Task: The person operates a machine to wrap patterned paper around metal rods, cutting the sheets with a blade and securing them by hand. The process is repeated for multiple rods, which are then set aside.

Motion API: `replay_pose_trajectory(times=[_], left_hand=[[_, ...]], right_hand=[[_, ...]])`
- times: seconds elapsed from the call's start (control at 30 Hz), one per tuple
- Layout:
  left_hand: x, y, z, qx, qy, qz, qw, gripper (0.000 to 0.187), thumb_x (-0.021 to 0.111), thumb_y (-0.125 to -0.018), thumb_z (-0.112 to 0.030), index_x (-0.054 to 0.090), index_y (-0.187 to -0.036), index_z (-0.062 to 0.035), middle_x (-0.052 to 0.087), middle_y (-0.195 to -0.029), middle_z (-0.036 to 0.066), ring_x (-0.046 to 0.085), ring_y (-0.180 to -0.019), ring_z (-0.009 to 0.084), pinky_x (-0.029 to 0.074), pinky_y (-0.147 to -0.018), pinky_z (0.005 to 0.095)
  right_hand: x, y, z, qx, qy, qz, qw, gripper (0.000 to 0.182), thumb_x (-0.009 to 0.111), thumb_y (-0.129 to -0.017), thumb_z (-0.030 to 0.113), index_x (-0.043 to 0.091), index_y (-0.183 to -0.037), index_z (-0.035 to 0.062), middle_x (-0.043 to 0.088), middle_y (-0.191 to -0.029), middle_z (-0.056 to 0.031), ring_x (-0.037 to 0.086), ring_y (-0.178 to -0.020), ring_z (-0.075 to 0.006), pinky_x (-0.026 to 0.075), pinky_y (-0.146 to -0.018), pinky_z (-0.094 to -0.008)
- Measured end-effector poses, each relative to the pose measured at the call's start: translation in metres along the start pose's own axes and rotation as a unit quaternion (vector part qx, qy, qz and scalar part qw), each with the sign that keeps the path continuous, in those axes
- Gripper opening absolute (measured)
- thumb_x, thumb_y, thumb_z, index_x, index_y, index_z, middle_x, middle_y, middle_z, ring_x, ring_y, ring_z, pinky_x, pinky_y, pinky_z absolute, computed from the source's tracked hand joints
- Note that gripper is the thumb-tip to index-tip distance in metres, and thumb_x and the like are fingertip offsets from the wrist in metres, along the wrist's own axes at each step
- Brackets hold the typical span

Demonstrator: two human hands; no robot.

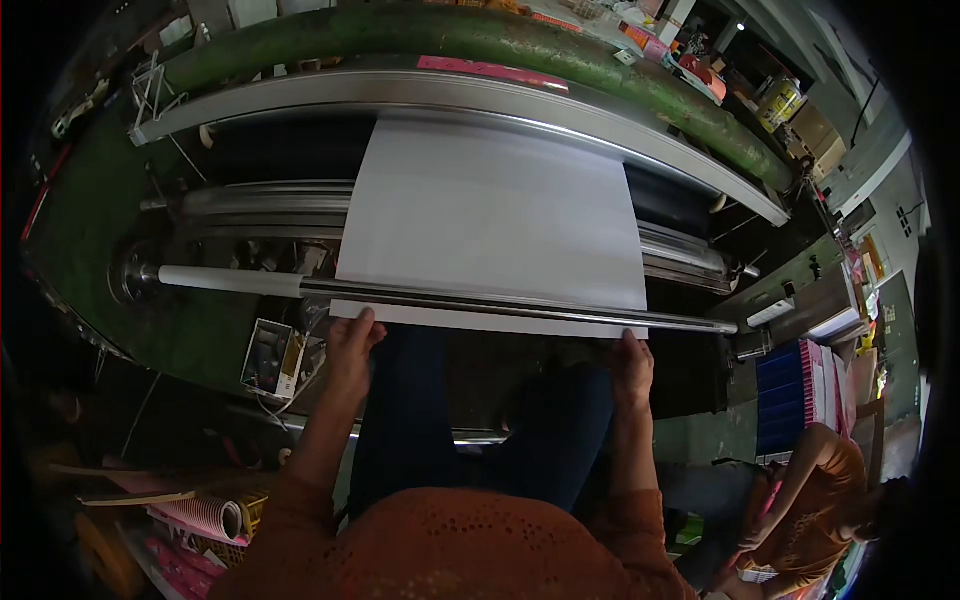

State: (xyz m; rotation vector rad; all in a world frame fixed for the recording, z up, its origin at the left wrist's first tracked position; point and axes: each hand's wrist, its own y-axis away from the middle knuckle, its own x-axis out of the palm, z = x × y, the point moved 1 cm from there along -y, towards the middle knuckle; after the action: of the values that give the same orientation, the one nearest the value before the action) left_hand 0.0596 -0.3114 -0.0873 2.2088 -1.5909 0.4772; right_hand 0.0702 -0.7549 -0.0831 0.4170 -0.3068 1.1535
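While, in the head view, your left hand (350, 348) and right hand (631, 372) each pinch a near corner of the white sheet (490, 220), which passes beneath the metal bar (520, 303), uneven pull could skew or crease it; likely weak point: a slipping thumb.

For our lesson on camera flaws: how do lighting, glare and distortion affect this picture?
Head view: wide-angle distortion bows the green cylinder into an arc; the corners fall to black; glare streaks the metal bar crossing the white sheet, the brightest large surface; the left hand and right hand look fairly sharp.
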Motion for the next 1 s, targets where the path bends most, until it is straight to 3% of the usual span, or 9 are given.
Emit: replay_pose_trajectory(times=[0.37,0.47,0.53,0.57,0.63,0.8,0.87,0.93,1.0], left_hand=[[0.01,0.059,-0.047,-0.042,-0.016,-0.032,0.998,0.017,0.064,-0.091,-0.016,0.06,-0.103,-0.0046,0.064,-0.088,0.003,0.06,-0.075,0.0116,0.051,-0.07,0.0276],[0.021,0.063,-0.068,-0.03,0.013,-0.035,0.999,0.018,0.062,-0.091,-0.013,0.058,-0.106,-0.0046,0.063,-0.091,0.003,0.06,-0.074,0.0121,0.051,-0.069,0.0277],[0.025,0.061,-0.076,-0.032,0.023,-0.032,0.999,0.019,0.062,-0.091,-0.012,0.057,-0.108,-0.0047,0.063,-0.092,0.004,0.06,-0.073,0.0123,0.051,-0.068,0.0276],[0.028,0.059,-0.08,-0.025,0.038,-0.027,0.999,0.017,0.061,-0.092,-0.011,0.058,-0.107,-0.0049,0.064,-0.091,0.004,0.061,-0.073,0.0125,0.051,-0.068,0.0274],[0.034,0.05,-0.087,-0.019,0.049,-0.019,0.998,0.016,0.061,-0.092,-0.011,0.059,-0.106,-0.0052,0.064,-0.09,0.004,0.061,-0.072,0.0127,0.051,-0.068,0.0272],[0.067,0.045,-0.091,0.111,-0.101,-0.014,0.989,0.009,0.06,-0.091,-0.01,0.062,-0.098,-0.0035,0.066,-0.089,0.008,0.064,-0.078,0.02,0.052,-0.075,0.0327],[0.087,0.052,-0.08,0.377,-0.432,0.139,0.808,0.018,0.064,-0.086,-0.009,0.062,-0.102,-0.0024,0.065,-0.098,0.012,0.063,-0.091,0.0273,0.051,-0.084,0.0386],[0.109,0.051,-0.057,0.468,-0.531,0.193,0.68,0.033,0.068,-0.08,-0.009,0.061,-0.111,-0.0017,0.06,-0.111,0.015,0.056,-0.107,0.0305,0.047,-0.091,0.0422],[0.118,0.04,-0.033,0.485,-0.556,0.185,0.649,0.04,0.07,-0.077,-0.01,0.059,-0.114,-0.0012,0.057,-0.116,0.014,0.053,-0.11,0.0314,0.044,-0.094,0.044]], right_hand=[[0.011,0.069,0.045,-0.017,0.032,-0.015,0.999,0.009,0.063,-0.09,0.011,0.06,-0.085,0.0039,0.061,-0.077,-0.0005,0.054,-0.07,-0.0081,0.046,-0.068,-0.0224],[0.038,0.094,0.076,-0.022,0.175,-0.022,0.984,0.013,0.068,-0.085,0.011,0.061,-0.091,0.0017,0.063,-0.089,-0.0047,0.058,-0.083,-0.0148,0.046,-0.074,-0.0246],[0.095,0.117,0.104,-0.415,0.513,-0.075,0.748,0.018,0.073,-0.075,0.009,0.065,-0.09,0.0042,0.063,-0.104,-0.008,0.056,-0.103,-0.0242,0.043,-0.085,-0.0323],[0.095,0.113,0.11,-0.411,0.514,-0.077,0.749,0.018,0.073,-0.075,0.009,0.065,-0.09,0.0042,0.063,-0.104,-0.008,0.056,-0.103,-0.0242,0.043,-0.085,-0.0323],[0.095,0.101,0.12,-0.471,0.697,0.015,0.54,0.019,0.075,-0.066,0.008,0.068,-0.084,0.0079,0.06,-0.113,-0.0081,0.049,-0.115,-0.0311,0.037,-0.094,-0.0389],[0.14,0.03,0.148,-0.473,0.69,0.057,0.545,0.011,0.074,-0.067,0.009,0.068,-0.076,0.0091,0.061,-0.109,-0.0041,0.051,-0.112,-0.0279,0.035,-0.094,-0.0407],[0.145,0.003,0.143,-0.419,0.71,0.115,0.554,0.01,0.074,-0.067,0.01,0.07,-0.075,0.0101,0.062,-0.109,-0.003,0.052,-0.111,-0.0262,0.036,-0.093,-0.041],[0.142,-0.012,0.137,-0.4,0.72,0.127,0.553,0.009,0.074,-0.067,0.01,0.07,-0.075,0.0105,0.062,-0.109,-0.0026,0.052,-0.111,-0.0259,0.036,-0.093,-0.041],[0.14,-0.02,0.13,-0.377,0.732,0.135,0.551,0.009,0.074,-0.068,0.011,0.071,-0.076,0.0109,0.062,-0.11,-0.0022,0.052,-0.111,-0.0256,0.036,-0.093,-0.041]])
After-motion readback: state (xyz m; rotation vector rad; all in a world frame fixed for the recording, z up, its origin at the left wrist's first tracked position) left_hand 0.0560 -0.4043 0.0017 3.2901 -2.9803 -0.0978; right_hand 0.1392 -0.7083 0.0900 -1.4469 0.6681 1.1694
